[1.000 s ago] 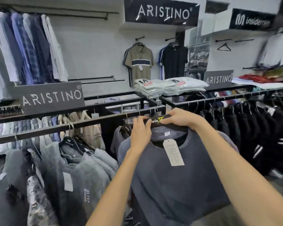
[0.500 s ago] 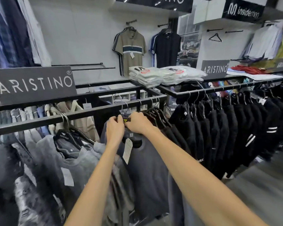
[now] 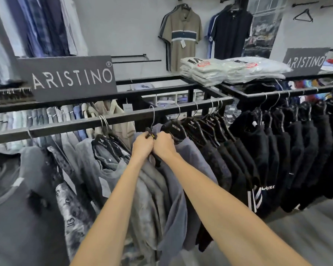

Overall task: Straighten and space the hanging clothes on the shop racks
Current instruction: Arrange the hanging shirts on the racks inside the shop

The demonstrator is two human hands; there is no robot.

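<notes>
A black rail [image 3: 123,120] runs across the middle and carries grey tops on the left and black tops [image 3: 210,135] on the right. My left hand [image 3: 142,145] and my right hand [image 3: 164,144] sit side by side, both gripping the black hanger [image 3: 151,134] of a grey-blue sweatshirt [image 3: 173,189]. Its metal hook [image 3: 153,116] reaches up to the rail. The sweatshirt hangs edge-on between a pale grey top [image 3: 150,198] and the black tops. My fingers hide most of the hanger.
A second rail [image 3: 288,91] to the right holds a tight row of black garments [image 3: 296,150]. Folded bagged shirts [image 3: 229,70] lie on the rack top between two ARISTINO signs [image 3: 71,77]. Polo shirts [image 3: 181,33] hang on the back wall. Grey floor shows at lower right.
The grey-blue sweatshirt has turned from facing me to edge-on and gone onto the rail among the other tops. Both hands moved closer together on its hanger; the view dipped lower.
</notes>
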